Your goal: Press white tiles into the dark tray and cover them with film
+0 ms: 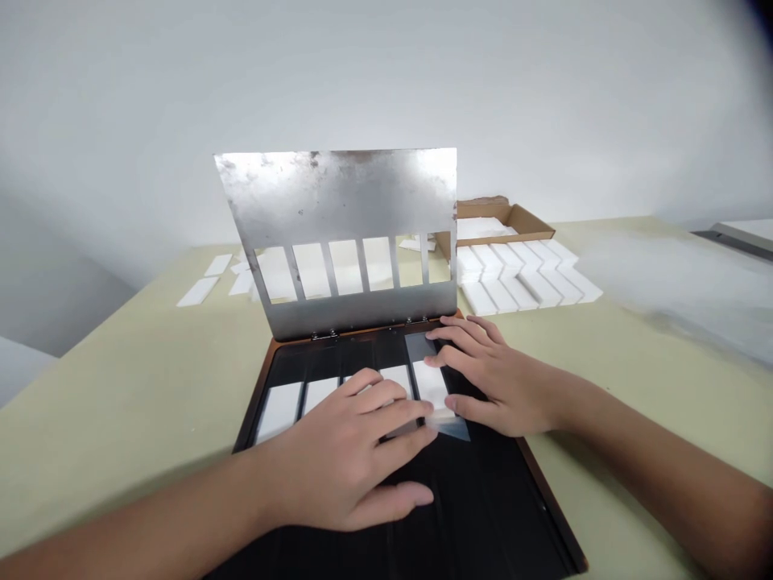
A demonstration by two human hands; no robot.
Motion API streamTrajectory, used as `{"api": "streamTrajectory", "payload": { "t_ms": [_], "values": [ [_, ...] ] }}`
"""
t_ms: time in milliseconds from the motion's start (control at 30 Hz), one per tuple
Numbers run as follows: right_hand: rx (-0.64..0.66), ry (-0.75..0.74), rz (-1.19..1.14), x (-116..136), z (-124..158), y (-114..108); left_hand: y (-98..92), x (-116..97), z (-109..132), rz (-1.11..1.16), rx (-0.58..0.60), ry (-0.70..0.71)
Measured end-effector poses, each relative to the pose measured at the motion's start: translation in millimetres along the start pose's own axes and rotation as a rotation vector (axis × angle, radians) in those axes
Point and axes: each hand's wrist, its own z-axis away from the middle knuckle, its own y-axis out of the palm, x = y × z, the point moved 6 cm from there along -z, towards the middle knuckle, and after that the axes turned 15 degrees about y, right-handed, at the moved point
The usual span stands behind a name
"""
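A black-based jig [483,499] lies before me with its metal frame lid [338,197] raised at the back. Several white rectangular pieces [281,409] rest in a row on the black base. At the row's right end is a white piece [430,387] with a clear film [454,430] showing beyond its far and near ends. My right hand [492,374] is open, fingers spread along the right edge of that piece. My left hand [359,451] is open too, its fingertips at the piece's lower left; it hides part of the row.
White blocks [525,278] stand in rows at the back right, beside a cardboard tray [535,221] holding white sheets. Loose white pieces [198,291] lie on the pale green table [138,362] at the left. Cloudy plastic [682,282] covers the right side.
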Motion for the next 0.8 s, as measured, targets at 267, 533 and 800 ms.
{"api": "streamTrajectory", "payload": {
  "t_ms": [267,533,800],
  "values": [
    [0.072,-0.015,-0.011,-3.9,0.8,-0.2,0.6,0.5,0.6,0.022,-0.009,-0.03],
    [0.063,-0.012,-0.015,-1.7,-0.1,-0.3,2.8,7.6,6.5,-0.036,0.003,-0.167],
    [-0.12,-0.025,-0.037,4.2,-2.2,3.0,0.4,4.6,5.5,-0.076,-0.023,-0.16]
  ]
}}
